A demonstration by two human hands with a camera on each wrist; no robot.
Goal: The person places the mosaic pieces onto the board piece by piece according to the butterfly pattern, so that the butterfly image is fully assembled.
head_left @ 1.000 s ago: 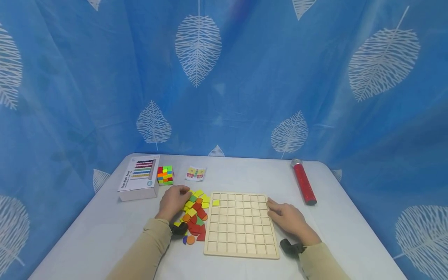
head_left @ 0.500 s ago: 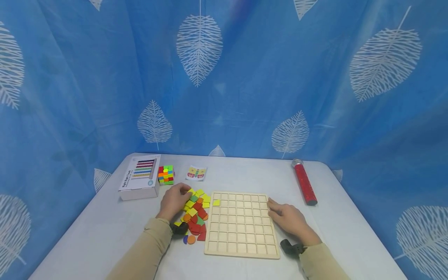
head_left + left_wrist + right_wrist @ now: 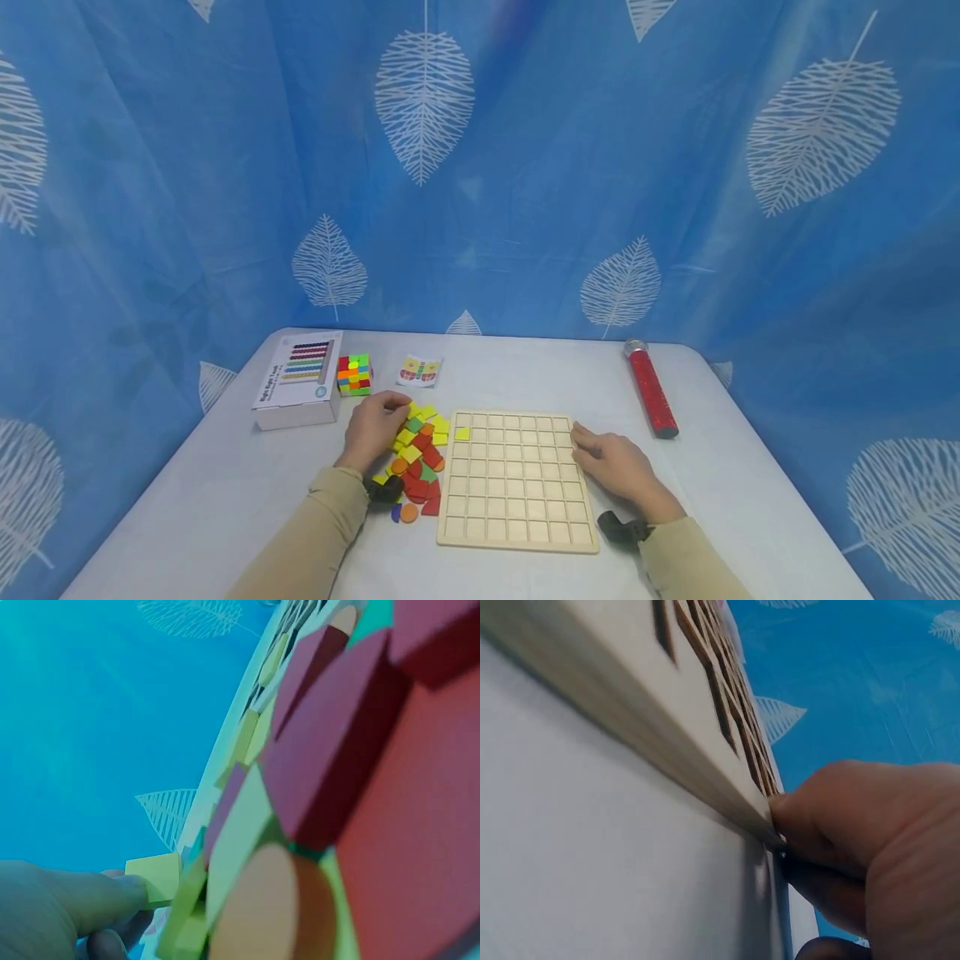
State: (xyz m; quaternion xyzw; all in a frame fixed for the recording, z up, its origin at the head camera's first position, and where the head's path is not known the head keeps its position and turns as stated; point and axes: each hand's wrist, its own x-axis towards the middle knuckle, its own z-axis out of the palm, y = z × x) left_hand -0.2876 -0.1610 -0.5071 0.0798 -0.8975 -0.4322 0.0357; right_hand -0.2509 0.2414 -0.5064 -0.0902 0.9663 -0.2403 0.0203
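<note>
Left fingers (image 3: 105, 894) pinch a yellow tile (image 3: 157, 877) at the pile's (image 3: 422, 458) eleven o'clock; snagging there could dislodge it. Right fingers (image 3: 589, 442), resting loosely against the board's (image 3: 517, 487) two o'clock edge, might push it askew.

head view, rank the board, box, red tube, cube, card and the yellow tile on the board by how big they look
1. Board
2. Box
3. Red tube, long but narrow
4. Cube and card: too alike to rank
5. Yellow tile

white table (image 3: 525, 375) | gridded board (image 3: 517, 485) | coloured tiles (image 3: 417, 487) | box (image 3: 297, 383) | puzzle cube (image 3: 355, 375) | picture card (image 3: 419, 372) | red tube (image 3: 652, 393)
</note>
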